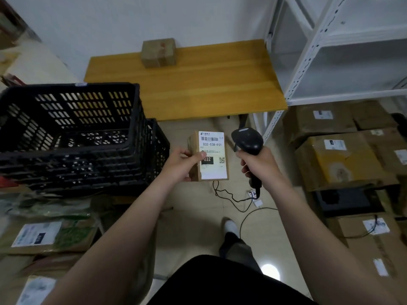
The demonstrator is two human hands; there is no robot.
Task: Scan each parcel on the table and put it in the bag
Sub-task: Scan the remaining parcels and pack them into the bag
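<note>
The left hand (182, 164) holds a small brown parcel (195, 148), with the thumb pressed on its front. The right hand (259, 164) is wrapped tight round the handle of a black scanner (247, 139). The scanner's head is just beside the parcel's top corner.

A big white label (214, 170) covers the parcel's face. It has a barcode on top, then "032-038-E01", a black block saying "032" and a little square code.

Another brown parcel (159, 52) sits at the far edge of the yellow table (198, 89). Black crates (66, 128) stand on the left.
</note>
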